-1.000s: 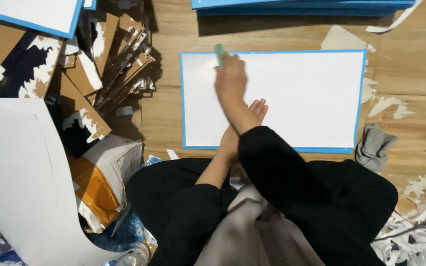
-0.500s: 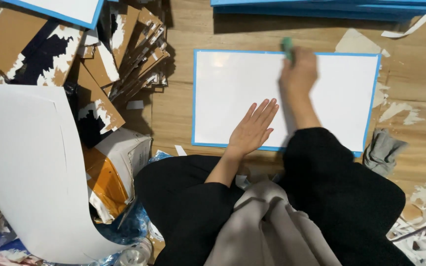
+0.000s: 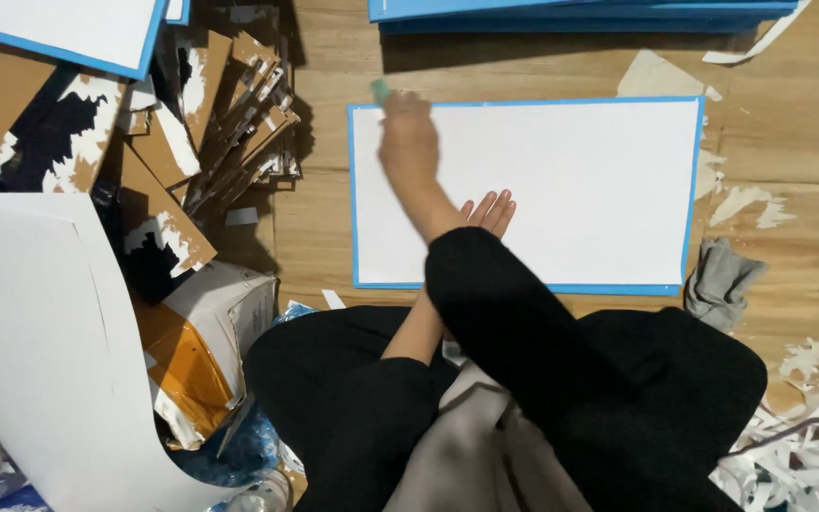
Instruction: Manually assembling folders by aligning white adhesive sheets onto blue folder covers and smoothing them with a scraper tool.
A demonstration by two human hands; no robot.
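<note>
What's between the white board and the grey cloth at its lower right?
Bare wood floor only, in the head view: the grey cloth lies just off the white board, at its blue-edged corner.

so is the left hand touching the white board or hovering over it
Touching. The head view shows the left hand lying flat on the white board, fingers spread against its surface with no gap or shadow under them, partly hidden by the right arm.

I see my right hand point(image 3: 409, 142) gripping a small green tool point(image 3: 380, 90) at the blue-edged white board's point(image 3: 580, 180) upper left corner; my left hand point(image 3: 487, 210) lies flat on it.
</note>
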